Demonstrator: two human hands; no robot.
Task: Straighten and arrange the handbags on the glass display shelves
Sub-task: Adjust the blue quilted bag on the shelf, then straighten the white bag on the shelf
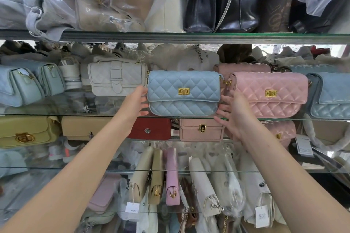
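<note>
The blue quilted bag (182,93) stands front-on at the lip of the middle glass shelf (75,115), dead centre of what I can see. The left hand (136,101) is open at its nine o'clock end, fingertips touching or just off the side; the right hand (232,113) is open at the four o'clock corner, fingers spread beside it, clasping nothing. Both look set to nudge rather than lift.

To do this well, I would press evenly from both ends so the bag stays square to the edge, its gold clasp (183,91) facing out, and its base fully on the glass rather than hanging over.

At three o'clock the pink quilted bag (269,93) sits very close, its strap ring near the blue one's end, so there is little room to slide that way. At ten o'clock the grey buckled bag (115,78) stands further back, leaving more slack. Below, the red bag (151,128) and a pale pink one (201,130) sit under the glass, out of the way.
</note>
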